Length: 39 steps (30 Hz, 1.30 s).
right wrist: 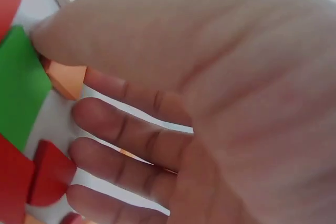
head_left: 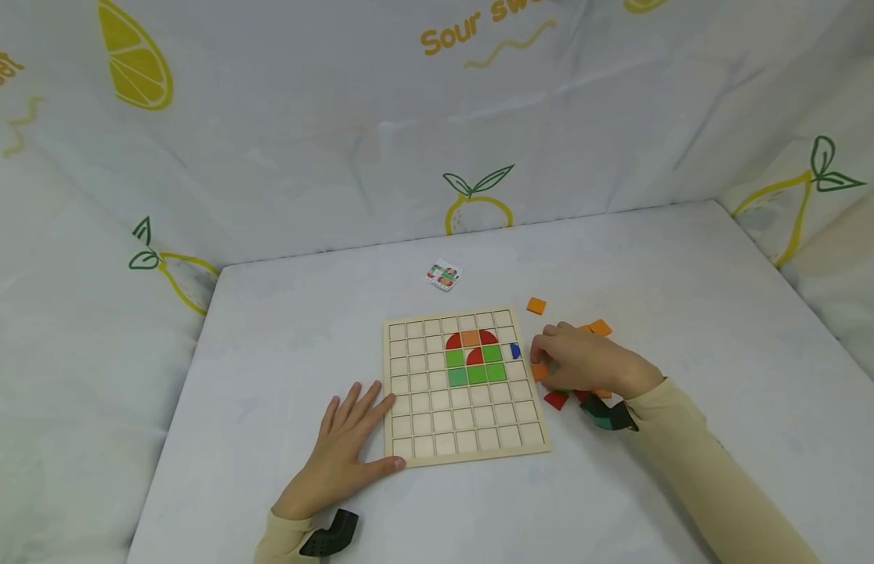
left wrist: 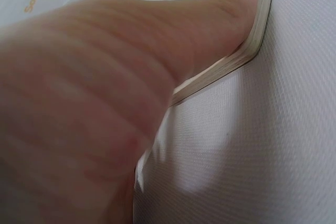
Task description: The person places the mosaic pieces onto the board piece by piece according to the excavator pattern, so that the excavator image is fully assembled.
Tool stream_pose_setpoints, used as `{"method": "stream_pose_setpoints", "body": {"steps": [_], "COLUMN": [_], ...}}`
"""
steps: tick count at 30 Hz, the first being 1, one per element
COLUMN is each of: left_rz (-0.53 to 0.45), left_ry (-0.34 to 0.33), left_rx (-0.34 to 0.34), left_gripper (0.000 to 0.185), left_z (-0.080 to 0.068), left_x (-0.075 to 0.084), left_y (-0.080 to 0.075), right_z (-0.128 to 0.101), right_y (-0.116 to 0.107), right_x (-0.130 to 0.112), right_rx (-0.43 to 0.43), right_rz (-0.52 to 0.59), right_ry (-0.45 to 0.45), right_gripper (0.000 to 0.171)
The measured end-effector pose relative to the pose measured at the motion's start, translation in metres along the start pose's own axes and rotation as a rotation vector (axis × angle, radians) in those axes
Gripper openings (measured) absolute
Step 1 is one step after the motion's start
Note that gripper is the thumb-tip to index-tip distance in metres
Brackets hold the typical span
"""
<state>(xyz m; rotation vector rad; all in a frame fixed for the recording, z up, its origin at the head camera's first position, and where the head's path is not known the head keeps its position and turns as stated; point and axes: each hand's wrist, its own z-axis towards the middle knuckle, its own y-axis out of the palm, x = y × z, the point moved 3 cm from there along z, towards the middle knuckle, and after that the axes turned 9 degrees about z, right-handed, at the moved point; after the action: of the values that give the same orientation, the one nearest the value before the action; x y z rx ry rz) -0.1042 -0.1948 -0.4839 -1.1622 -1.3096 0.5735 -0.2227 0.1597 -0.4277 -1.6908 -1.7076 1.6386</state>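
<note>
A wooden grid board (head_left: 451,423) lies on the table with red quarter-round, orange, green and teal tiles in its upper right cells. A blue rounded tile (head_left: 515,351) sits at its right border. My left hand (head_left: 341,458) rests spread at the board's lower left, its thumb on the corner, seen closely in the left wrist view. Right of the board, my right hand (head_left: 585,356) pinches an orange tile (right wrist: 67,80) between thumb and index finger, low over loose tiles. Beside it in the right wrist view are a green tile (right wrist: 21,87) and a red tile (right wrist: 52,174).
A small pattern card (head_left: 443,275) lies beyond the board. One orange square tile (head_left: 536,305) is apart from the pile, near the board's upper right corner. More orange tiles (head_left: 601,327) show behind the right hand, and a red tile (head_left: 556,400) in front.
</note>
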Motion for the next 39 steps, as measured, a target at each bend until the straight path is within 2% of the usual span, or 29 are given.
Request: {"method": "stream_pose_setpoints", "body": {"steps": [7,11,24,34,36,37,39], "left_rz": [-0.01,-0.011,0.004,-0.002,-0.005,-0.006,-0.008], "left_ry": [0.0,0.004,0.012,0.006,0.003,0.004,0.004], "left_rx": [0.005,0.014,0.018,0.01,0.008,0.008,0.007], "left_gripper": [0.091,0.091,0.091,0.091,0.092,0.092,0.092], "left_z": [-0.001,-0.002,-0.001,0.0,0.0,0.0,0.0], "left_x": [0.0,0.0,-0.001,0.0,0.0,0.0,0.0], "left_y": [-0.001,-0.001,0.0,0.0,0.0,0.0,0.0], "right_z": [0.001,0.003,0.004,0.007,0.007,0.006,0.002], "right_y": [-0.004,0.001,0.012,0.015,0.013,0.011,0.004], "right_x": [-0.004,-0.013,-0.018,-0.019,-0.019,-0.02,-0.023], "right_rx": [0.077,0.117,0.128,0.119,0.129,0.14,0.158], "right_rz": [0.084,0.076,0.026,-0.002,0.063,0.14,0.431], "right_ry": [-0.068,-0.122,-0.205,-0.179,-0.177,-0.185,-0.222], "right_gripper": [0.024,0.025,0.022,0.019,0.018,0.018,0.02]}}
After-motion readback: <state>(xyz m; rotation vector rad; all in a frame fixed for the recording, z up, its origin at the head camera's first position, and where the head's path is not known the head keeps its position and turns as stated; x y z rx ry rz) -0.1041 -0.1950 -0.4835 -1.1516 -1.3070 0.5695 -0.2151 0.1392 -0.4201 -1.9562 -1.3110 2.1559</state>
